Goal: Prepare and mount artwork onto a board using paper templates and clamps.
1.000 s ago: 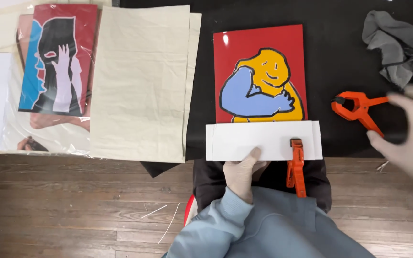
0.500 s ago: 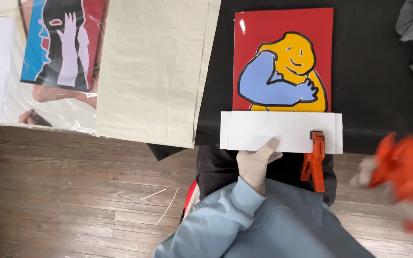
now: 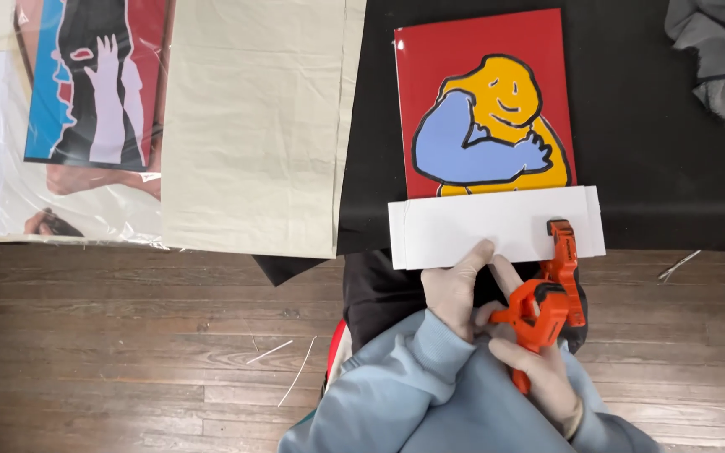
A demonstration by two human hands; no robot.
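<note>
The right hand (image 3: pixel 539 369) gripped an orange plastic spring clamp (image 3: pixel 534 317) just below the white card strip (image 3: pixel 497 226), while the left hand (image 3: pixel 455 285) lay open beside it, fingertips pressing that strip.

Orange clamp (image 3: pixel 537 317), white strip (image 3: pixel 463 228), red-yellow-blue picture (image 3: pixel 487 109), black cloth (image 3: pixel 648 168)

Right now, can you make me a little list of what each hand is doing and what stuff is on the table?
left hand: fingers press on white folded card strip
right hand: holds orange plastic spring clamp
second orange clamp: clipped on strip's near edge
red picture with yellow and blue figure: under strip, on black cloth
cream fabric sheet: left of picture
grey rag: far right corner
</note>
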